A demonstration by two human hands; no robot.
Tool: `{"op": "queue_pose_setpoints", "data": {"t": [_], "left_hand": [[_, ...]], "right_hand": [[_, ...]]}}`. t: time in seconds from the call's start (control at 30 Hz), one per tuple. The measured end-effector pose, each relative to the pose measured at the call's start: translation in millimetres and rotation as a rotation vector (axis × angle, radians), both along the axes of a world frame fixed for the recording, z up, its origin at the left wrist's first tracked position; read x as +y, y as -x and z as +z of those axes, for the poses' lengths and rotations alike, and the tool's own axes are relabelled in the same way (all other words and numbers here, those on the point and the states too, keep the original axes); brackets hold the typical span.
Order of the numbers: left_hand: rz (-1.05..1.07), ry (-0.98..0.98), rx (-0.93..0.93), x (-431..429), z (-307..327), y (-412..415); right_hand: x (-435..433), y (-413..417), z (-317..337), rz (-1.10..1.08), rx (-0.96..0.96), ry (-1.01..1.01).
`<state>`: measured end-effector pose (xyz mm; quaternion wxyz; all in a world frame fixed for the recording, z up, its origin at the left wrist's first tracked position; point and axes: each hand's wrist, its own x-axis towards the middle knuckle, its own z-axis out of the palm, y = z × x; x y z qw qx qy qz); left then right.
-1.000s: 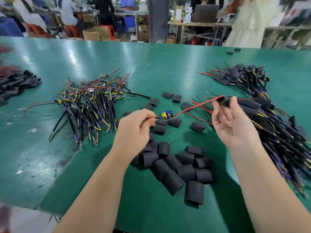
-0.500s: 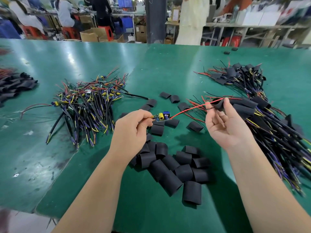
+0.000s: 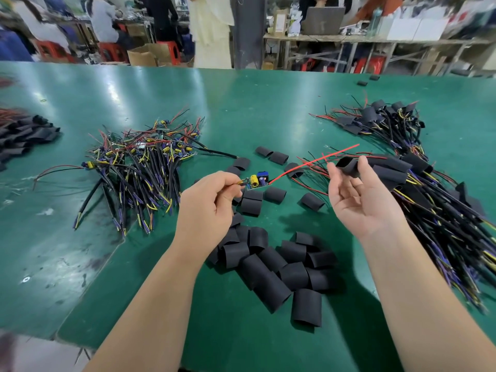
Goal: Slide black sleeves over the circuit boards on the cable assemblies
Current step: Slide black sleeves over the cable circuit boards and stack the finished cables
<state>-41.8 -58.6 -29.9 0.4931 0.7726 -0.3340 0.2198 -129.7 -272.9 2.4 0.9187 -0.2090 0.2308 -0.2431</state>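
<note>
My left hand (image 3: pixel 208 208) pinches the wires at one end of a small circuit board (image 3: pixel 257 180) with a yellow capacitor and a blue part, held above the table. Red leads (image 3: pixel 314 161) run from the board up to the right. My right hand (image 3: pixel 359 194), palm up, pinches one black sleeve (image 3: pixel 348 165) between thumb and fingertips, its open end facing left, just below the red leads' tips. Loose black sleeves (image 3: pixel 279 267) lie heaped between my forearms.
A bundle of bare cable assemblies (image 3: pixel 139 167) lies to the left on the green table (image 3: pixel 241 108). Sleeved assemblies (image 3: pixel 429 200) pile up on the right, with more at the far right (image 3: pixel 375 119). Another black heap (image 3: pixel 24 135) sits at the left edge. People work at benches behind.
The red leads have lifted clear of my right fingers, and the sleeve in my right hand has come slightly closer to the board. My left hand has held its grip.
</note>
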Motion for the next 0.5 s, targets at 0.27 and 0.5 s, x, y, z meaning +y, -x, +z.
{"op": "queue_pose_setpoints", "data": {"t": [0.27, 0.5], "left_hand": [[-0.01, -0.024, 0.02, -0.1, 0.2, 1.2], [0.008, -0.069, 0.001, 1.9, 0.1, 1.0]], "right_hand": [[1.7, 1.1, 6.8, -0.002, -0.067, -0.077], [1.6, 5.6, 11.4, 0.021, -0.049, -0.057]]}}
